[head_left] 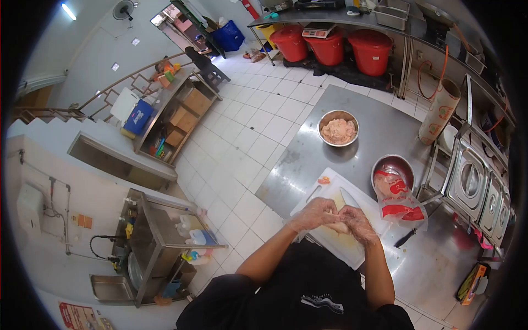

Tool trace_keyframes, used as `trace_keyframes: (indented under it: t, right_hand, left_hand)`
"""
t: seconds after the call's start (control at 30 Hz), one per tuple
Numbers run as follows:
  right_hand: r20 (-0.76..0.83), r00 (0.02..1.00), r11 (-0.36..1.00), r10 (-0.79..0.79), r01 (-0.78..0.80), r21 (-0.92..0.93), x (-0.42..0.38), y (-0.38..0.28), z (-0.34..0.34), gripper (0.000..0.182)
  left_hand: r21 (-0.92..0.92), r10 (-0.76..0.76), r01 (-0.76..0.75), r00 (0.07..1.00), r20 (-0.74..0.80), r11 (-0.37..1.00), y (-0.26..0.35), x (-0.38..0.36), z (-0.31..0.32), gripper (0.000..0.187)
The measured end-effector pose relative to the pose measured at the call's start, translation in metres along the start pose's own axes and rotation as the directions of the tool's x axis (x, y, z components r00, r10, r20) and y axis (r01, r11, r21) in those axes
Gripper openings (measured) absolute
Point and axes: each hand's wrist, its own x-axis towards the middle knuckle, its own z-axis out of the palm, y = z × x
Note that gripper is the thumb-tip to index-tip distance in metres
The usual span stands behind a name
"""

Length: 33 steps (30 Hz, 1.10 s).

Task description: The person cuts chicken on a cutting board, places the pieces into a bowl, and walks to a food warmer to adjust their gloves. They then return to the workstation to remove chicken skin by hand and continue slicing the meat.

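Observation:
My left hand (pixel 314 215) and my right hand (pixel 358 224), both in clear plastic gloves, meet over a white cutting board (pixel 311 199). Their fingers are closed around a pale piece of raw meat (pixel 339 225), mostly hidden by them. Just beyond lies a knife (pixel 347 198), its blade on the board. Orange-pink scraps (pixel 324 180) sit near the board's far corner. Farther back is a steel bowl (pixel 320 135) heaped with pale raw meat (pixel 338 131). To the right, a red-printed plastic bag (pixel 397 201) hangs out of a second metal bowl (pixel 376 166).
The steel table (pixel 297 157) carries a black-handled object (pixel 406 237) right of the board. Lidded steel pans (pixel 471 179) and a tall plastic-film roll (pixel 440 113) line the right side. Red bins (pixel 371 55) stand behind. Another person (pixel 201 60) is far back.

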Motion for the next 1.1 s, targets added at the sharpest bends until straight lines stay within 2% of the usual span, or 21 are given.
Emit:
trace_keyframes:
  t: [0.1, 0.13, 0.17, 0.23, 0.27, 0.3, 0.33, 0.37, 0.4, 0.43, 0.47, 0.5, 0.57, 0.67, 0.77, 0.87, 0.97, 1.07, 1.1]
  right_hand:
    - [0.004, 0.999, 0.990, 0.054, -0.054, 0.130, -0.002, 0.001, 0.003, 0.016]
    - [0.010, 0.999, 0.986, 0.044, -0.045, 0.160, -0.004, -0.004, 0.004, 0.016]
    - [0.013, 0.999, 0.980, 0.047, -0.048, 0.192, -0.010, -0.005, 0.005, 0.016]
    - [-0.052, 0.997, 0.986, -0.065, 0.072, 0.147, -0.008, 0.011, 0.001, 0.018]
    - [-0.098, 0.988, 0.982, -0.118, 0.131, 0.135, -0.008, 0.013, 0.004, 0.019]
    - [-0.148, 0.977, 0.977, -0.156, 0.175, 0.125, -0.010, 0.018, 0.005, 0.020]
    - [-0.036, 0.987, 0.980, -0.159, 0.162, 0.119, -0.004, 0.027, -0.006, 0.024]
    - [-0.033, 0.990, 0.987, -0.135, 0.137, 0.089, -0.001, 0.030, -0.007, 0.026]
    - [-0.039, 0.996, 0.995, -0.084, 0.082, -0.051, -0.001, 0.025, -0.009, 0.025]
    - [-0.038, 0.993, 0.993, -0.108, 0.106, -0.043, -0.006, 0.016, -0.005, 0.023]
    - [0.051, 0.991, 0.983, -0.124, 0.129, -0.127, -0.003, 0.014, -0.010, 0.020]
    - [0.043, 0.985, 0.972, -0.168, 0.173, -0.159, -0.006, 0.008, -0.008, 0.016]
    - [0.016, 0.998, 0.953, 0.057, -0.050, -0.298, -0.017, -0.016, -0.010, 0.013]
    - [-0.005, 0.999, 0.963, -0.053, 0.049, -0.263, -0.012, -0.009, -0.023, 0.013]
    - [-0.037, 0.975, 0.825, -0.219, 0.165, -0.540, -0.002, -0.013, -0.028, 0.014]
    - [-0.147, 0.943, 0.730, -0.299, 0.127, -0.672, -0.014, -0.045, -0.009, 0.023]
    - [-0.122, 0.803, 0.589, -0.583, 0.314, -0.745, -0.026, -0.042, -0.001, 0.015]
    - [-0.063, 0.818, 0.467, -0.571, 0.261, -0.845, -0.025, -0.006, -0.008, 0.009]
    - [-0.025, 0.869, 0.368, -0.494, 0.183, -0.911, -0.026, 0.009, -0.007, 0.009]
  left_hand:
    - [-0.007, 0.093, -0.094, 0.995, -0.028, 0.996, -0.008, 0.000, 0.001, 0.028]
    - [0.044, 0.057, -0.058, 0.998, 0.020, 0.997, -0.003, 0.000, -0.003, 0.033]
    - [-0.018, 0.069, -0.069, 0.997, 0.022, 0.997, -0.006, 0.002, -0.005, 0.033]
    - [-0.164, 0.079, -0.071, 0.996, 0.039, 0.984, -0.012, 0.000, 0.001, 0.034]
    - [-0.108, 0.100, -0.089, 0.990, 0.100, 0.990, -0.010, -0.001, -0.003, 0.032]
    - [-0.071, 0.236, -0.230, 0.967, 0.092, 0.971, -0.016, 0.002, -0.006, 0.029]
    - [-0.052, 0.353, -0.350, 0.930, 0.101, 0.935, -0.025, 0.004, -0.003, 0.027]
    - [0.118, 0.373, -0.395, 0.912, 0.174, 0.911, -0.031, 0.008, -0.006, 0.025]
    - [0.125, 0.474, -0.499, 0.860, 0.188, 0.857, -0.051, 0.016, -0.004, 0.023]
    - [0.258, 0.388, -0.436, 0.896, 0.218, 0.862, -0.045, 0.014, -0.005, 0.023]
    - [0.394, 0.311, -0.341, 0.940, 0.140, 0.853, -0.016, 0.005, -0.007, 0.025]
    - [0.429, 0.265, -0.239, 0.964, 0.000, 0.871, -0.029, 0.007, -0.003, 0.027]
    - [0.387, 0.156, -0.139, 0.988, -0.011, 0.911, -0.022, 0.003, -0.005, 0.030]
    - [0.172, -0.034, 0.040, 0.999, -0.036, 0.984, -0.029, 0.003, -0.010, 0.027]
    - [0.106, -0.077, 0.085, 0.993, -0.085, 0.991, -0.028, 0.003, -0.018, 0.025]
    - [0.030, 0.022, -0.016, 0.980, -0.197, 0.999, -0.018, -0.005, -0.024, 0.020]
    - [0.111, 0.115, -0.093, 0.971, -0.211, 0.990, -0.002, -0.018, -0.024, 0.018]
    - [0.261, 0.290, -0.247, 0.946, -0.144, 0.933, -0.044, -0.013, -0.007, 0.011]
    - [0.407, 0.306, -0.259, 0.951, -0.052, 0.876, -0.071, -0.013, 0.000, 0.012]
